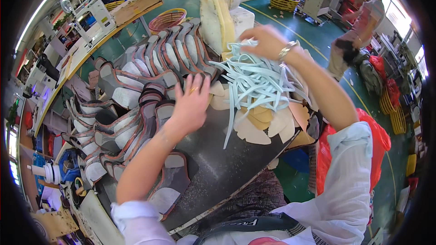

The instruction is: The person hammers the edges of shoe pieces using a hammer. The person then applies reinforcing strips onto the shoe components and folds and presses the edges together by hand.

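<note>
My left hand (pixel 190 109), with a ring on one finger, is spread over the near edge of a large pile of shoe uppers (pixel 154 54). These are grey pieces with white lining patches and reddish-brown edges, laid overlapping in curved rows. My right hand (pixel 265 41), with a metal watch or bracelet at the wrist, has its fingers curled at the top of a tangled heap of pale blue strips (pixel 259 77). It seems to pinch some of them; its fingertips are partly hidden. Under the strips lie flat cream and tan cut pieces (pixel 254 129). A separate grey upper (pixel 171 183) lies beside my left forearm.
All this lies on a dark worktable (pixel 213 159). A cream-coloured machine (pixel 222 16) stands at its far side. Red plastic bags (pixel 379 143) hang by my right arm. A person (pixel 359 27) is at the right, and a pink basket (pixel 168 18) stands behind the pile.
</note>
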Available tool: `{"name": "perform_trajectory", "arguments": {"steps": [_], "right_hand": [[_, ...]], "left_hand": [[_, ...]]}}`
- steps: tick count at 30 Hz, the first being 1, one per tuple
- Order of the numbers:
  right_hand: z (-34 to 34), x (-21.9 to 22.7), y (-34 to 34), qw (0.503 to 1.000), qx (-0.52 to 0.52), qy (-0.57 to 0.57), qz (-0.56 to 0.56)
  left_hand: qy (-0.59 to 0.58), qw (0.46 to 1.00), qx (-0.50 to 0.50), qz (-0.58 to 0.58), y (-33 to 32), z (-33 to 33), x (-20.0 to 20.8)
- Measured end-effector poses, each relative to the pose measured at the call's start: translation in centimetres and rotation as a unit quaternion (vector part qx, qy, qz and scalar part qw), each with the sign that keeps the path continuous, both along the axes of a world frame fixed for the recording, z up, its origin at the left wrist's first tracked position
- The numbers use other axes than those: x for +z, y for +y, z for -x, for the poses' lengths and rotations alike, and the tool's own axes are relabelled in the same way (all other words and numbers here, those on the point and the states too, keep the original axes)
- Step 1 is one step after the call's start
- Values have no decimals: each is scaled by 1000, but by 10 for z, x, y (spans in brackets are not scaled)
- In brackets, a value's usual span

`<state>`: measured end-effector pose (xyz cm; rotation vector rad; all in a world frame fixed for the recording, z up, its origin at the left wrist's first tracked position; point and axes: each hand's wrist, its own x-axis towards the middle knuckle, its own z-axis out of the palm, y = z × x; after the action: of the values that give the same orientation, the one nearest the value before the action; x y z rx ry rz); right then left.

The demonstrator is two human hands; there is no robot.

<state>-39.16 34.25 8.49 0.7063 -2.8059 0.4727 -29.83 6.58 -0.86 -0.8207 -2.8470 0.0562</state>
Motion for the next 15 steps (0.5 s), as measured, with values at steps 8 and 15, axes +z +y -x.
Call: {"name": "perform_trajectory", "arguments": {"steps": [8,15], "right_hand": [[4,-59,15,988,-35,-98,-112],[37,-45,67,992,-58,-104,-44]], "left_hand": [[0,956,53,-288,-2,93,-19],[2,922,64,-382,-1,93,12]]}}
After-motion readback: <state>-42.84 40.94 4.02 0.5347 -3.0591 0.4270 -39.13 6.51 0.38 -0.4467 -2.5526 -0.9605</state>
